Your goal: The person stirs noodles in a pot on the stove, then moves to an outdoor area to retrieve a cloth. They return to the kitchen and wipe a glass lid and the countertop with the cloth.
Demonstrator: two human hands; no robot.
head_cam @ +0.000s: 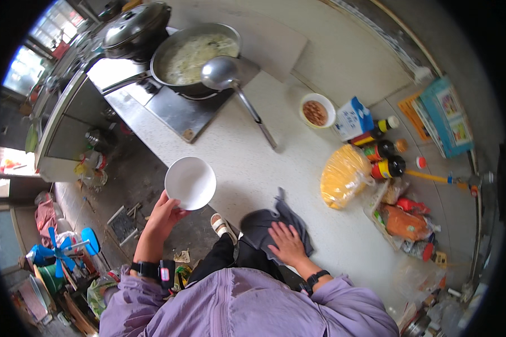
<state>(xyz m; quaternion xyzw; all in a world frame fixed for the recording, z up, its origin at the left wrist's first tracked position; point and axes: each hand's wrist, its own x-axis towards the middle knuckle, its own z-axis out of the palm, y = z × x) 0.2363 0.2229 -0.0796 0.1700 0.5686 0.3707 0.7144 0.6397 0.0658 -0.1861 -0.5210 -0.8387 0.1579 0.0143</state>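
Observation:
A white bowl [190,183] is held at its near rim by my left hand [171,209], over the counter's left edge. No food shows inside it. My right hand [287,242] lies flat, fingers spread, on a crumpled dark grey cloth [257,227] on the white countertop [244,168]. Farther off, a wide pan [154,67] of pale, bubbling liquid with greenish bits sits on the stove [189,113]. A steel ladle [221,73] lies with its bowl at the pan's near rim and its handle reaching over the counter.
A lidded pot [137,29] stands behind the pan. To the right are a bowl of reddish-brown pieces [315,111], a blue-white packet [354,118], several sauce bottles [388,167], a yellow bag [345,177] and a basket of packaged food [386,227]. Clutter, including a blue fan [58,252], fills the lower left.

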